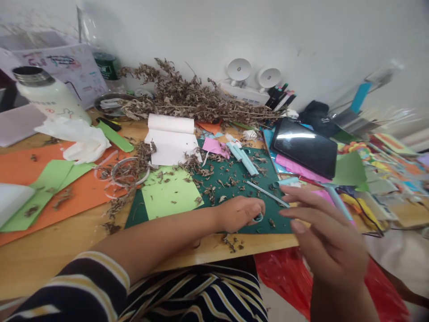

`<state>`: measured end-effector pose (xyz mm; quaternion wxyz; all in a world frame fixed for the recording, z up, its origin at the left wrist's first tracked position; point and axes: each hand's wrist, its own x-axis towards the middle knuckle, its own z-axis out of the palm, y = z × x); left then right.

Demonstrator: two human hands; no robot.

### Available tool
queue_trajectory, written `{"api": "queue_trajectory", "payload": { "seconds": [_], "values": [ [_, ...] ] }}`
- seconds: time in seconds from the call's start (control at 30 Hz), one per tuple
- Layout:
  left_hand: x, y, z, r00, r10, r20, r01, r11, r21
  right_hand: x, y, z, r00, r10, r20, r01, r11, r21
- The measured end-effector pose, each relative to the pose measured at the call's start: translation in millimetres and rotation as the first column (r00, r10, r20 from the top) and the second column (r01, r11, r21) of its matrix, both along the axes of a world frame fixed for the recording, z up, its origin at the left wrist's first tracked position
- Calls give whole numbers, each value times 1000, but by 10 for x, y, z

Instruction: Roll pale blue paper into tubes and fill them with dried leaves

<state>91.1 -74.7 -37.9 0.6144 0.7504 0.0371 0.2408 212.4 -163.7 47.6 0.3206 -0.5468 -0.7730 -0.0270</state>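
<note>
My left hand is closed around a rolled light-blue paper tube, whose round end shows past the thumb. The rest of the tube is hidden in the fist. To the right, my right hand hovers with its fingers apart and nothing visible between them. A thin pale-blue strip lies on the green cutting mat, its end close to my right fingertips. Farther back on the mat are light-blue paper rolls and a pink paper piece. Crumbled dry leaves are scattered about.
A light-green sheet and a tape ring lie left of my hands. Bundled dried plants run along the wall. A black tablet sits at the right. An uncapped white bottle stands at the far left. A red plastic bag hangs below the table edge.
</note>
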Motion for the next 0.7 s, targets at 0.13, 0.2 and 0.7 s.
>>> {"api": "queue_trajectory", "payload": {
  "seconds": [0.13,0.2,0.7],
  "values": [
    [-18,1,-3,999,18,50,-18,1000,-1,32,32,-12,982,34,188,-27,999,-44],
    [-16,4,-29,997,22,72,-22,1000,6,17,48,-52,950,73,304,-38,992,-118],
    [16,4,-94,999,13,31,-15,997,79,74,31,-233,928,139,346,-135,990,-35]
  ]
}}
